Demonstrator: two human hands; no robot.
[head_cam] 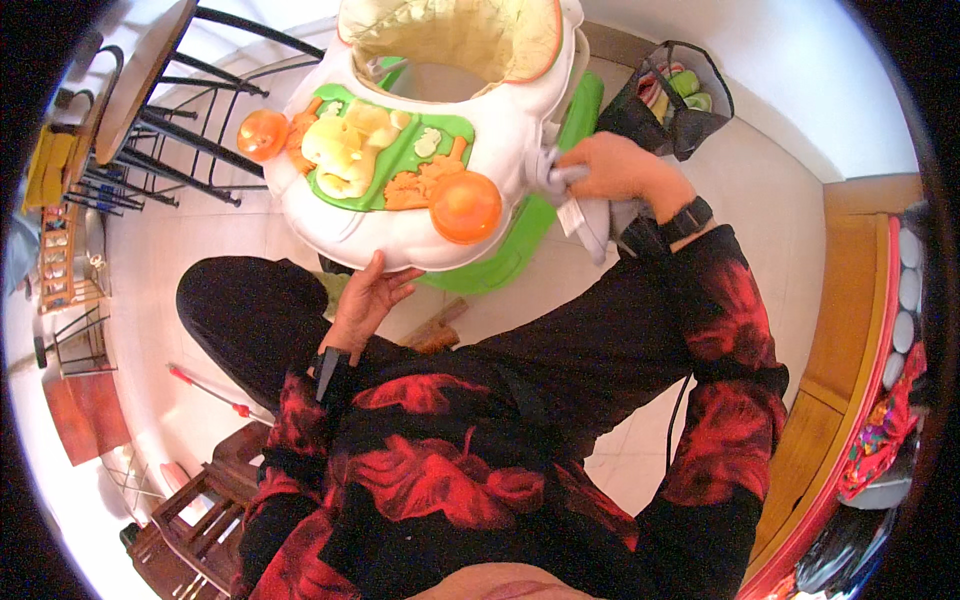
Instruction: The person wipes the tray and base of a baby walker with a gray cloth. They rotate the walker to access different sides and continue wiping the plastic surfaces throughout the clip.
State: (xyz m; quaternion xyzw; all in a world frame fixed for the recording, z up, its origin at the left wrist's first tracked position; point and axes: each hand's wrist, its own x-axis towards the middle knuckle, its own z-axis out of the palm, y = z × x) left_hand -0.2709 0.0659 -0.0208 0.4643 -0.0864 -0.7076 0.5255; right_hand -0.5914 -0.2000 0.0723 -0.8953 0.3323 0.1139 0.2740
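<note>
A white and green baby walker (390,232) with a cream fabric seat (435,45) stands before me. Its green play tray (409,169) bears a yellow animal figure (341,154) and has an orange dome at each side. My left hand (371,296) rests against the walker's near rim, its fingers apart and the thumb on the edge. At the walker's right side, my right hand (619,169) grips a grey cloth (589,217) with a white tag. Part of the cloth lies against the walker's side; the rest hangs below the hand.
A black bag (667,101) holding coloured cloth items stands on the floor beyond my right hand. Black-legged tables and stools (202,135) are at the upper left, a brown wooden chair (202,502) at the lower left. A wooden bed frame (810,405) runs along the right.
</note>
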